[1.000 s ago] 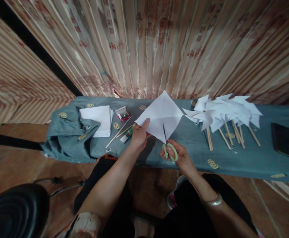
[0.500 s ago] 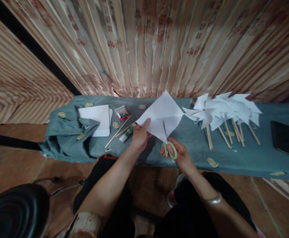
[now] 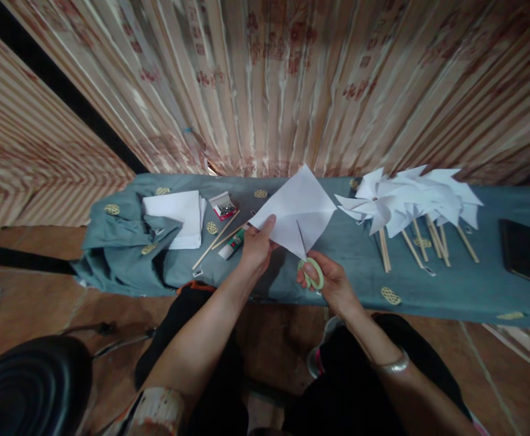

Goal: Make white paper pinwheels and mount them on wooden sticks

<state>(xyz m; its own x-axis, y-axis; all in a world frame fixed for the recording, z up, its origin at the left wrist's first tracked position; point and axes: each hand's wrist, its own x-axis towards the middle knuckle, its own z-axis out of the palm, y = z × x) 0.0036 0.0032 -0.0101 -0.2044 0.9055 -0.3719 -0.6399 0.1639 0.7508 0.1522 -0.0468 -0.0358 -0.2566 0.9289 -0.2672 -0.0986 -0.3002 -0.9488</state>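
My left hand [image 3: 258, 245] pinches the left corner of a white paper square [image 3: 298, 203], thumb on top and fingers underneath. The sheet is turned like a diamond and has crease lines. In my right hand [image 3: 326, 278] is a pair of scissors [image 3: 312, 274] with pale green handles, my fingers through the loops. The scissors' blades lie at the near corner of the paper, pointing in toward its middle. A glue stick [image 3: 232, 243], partly behind my left hand, lies beside thin wooden sticks [image 3: 214, 241].
A grey-green cloth [image 3: 283, 290] covers the narrow table. Left stand a stack of white paper [image 3: 180, 221] and a small open box [image 3: 223, 206] of metal pieces. Right lie several paper pinwheels [image 3: 419, 197] on sticks and a dark phone-like slab [image 3: 526, 251]. A pleated curtain [image 3: 283, 85] hangs behind.
The scissors' handles have drawn closer together as my right hand closes, the blades still at the paper's near corner. My left hand and the sheet stay nearly in place.
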